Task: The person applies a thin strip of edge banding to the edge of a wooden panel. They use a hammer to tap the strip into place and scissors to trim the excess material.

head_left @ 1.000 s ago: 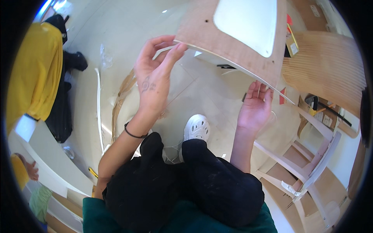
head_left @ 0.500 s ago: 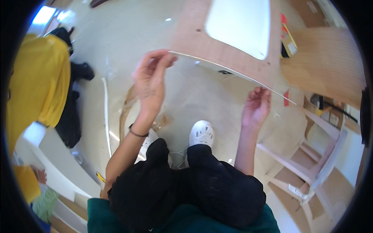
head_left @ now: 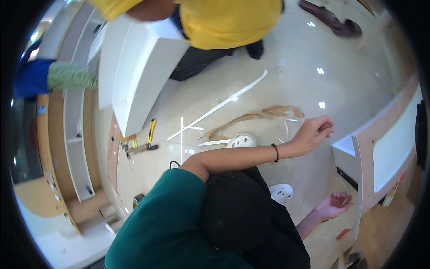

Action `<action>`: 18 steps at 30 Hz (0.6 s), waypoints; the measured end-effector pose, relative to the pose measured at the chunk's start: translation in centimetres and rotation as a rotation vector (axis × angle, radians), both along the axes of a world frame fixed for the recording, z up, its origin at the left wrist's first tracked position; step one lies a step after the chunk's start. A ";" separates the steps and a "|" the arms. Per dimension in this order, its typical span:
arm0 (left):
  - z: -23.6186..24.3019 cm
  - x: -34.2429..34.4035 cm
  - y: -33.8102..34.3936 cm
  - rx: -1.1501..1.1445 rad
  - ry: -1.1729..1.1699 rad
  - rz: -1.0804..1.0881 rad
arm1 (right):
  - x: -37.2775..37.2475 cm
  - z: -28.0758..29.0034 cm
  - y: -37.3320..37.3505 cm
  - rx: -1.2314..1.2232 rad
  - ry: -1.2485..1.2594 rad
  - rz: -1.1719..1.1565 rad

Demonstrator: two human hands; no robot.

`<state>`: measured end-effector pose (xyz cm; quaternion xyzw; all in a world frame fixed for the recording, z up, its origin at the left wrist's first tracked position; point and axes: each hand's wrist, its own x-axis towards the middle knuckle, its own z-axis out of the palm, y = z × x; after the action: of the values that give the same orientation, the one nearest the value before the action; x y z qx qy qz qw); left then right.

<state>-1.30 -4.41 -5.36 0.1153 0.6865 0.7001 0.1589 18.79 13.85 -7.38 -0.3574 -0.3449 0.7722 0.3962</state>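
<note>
L hand [head_left: 316,132] loosely curled, R hand [head_left: 335,206] half-curled nr panel [head_left: 366,157]; can't tell if either grips anything. Panel could tip if R hand bumps it.

We've got a green short-sleeved top [head_left: 154,219], black trousers [head_left: 235,210], white holed shoes [head_left: 282,193], and there's a thin black wristband [head_left: 275,153]!

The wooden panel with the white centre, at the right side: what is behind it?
Behind the wooden panel, past its left edge, part of a white box-like piece and a black strip show. The panel covers the rest, so their full shape cannot be seen.
</note>
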 end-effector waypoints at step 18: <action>-14.3 27.3 -53.8 -1.491 -0.674 1.390 | -6.6 -6.0 -16.0 0.549 -0.546 1.721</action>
<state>25.96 -58.19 -19.65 -0.6257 0.7766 0.0373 -0.0628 12.20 -2.17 -13.39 -0.0425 -0.7411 0.5807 -0.3343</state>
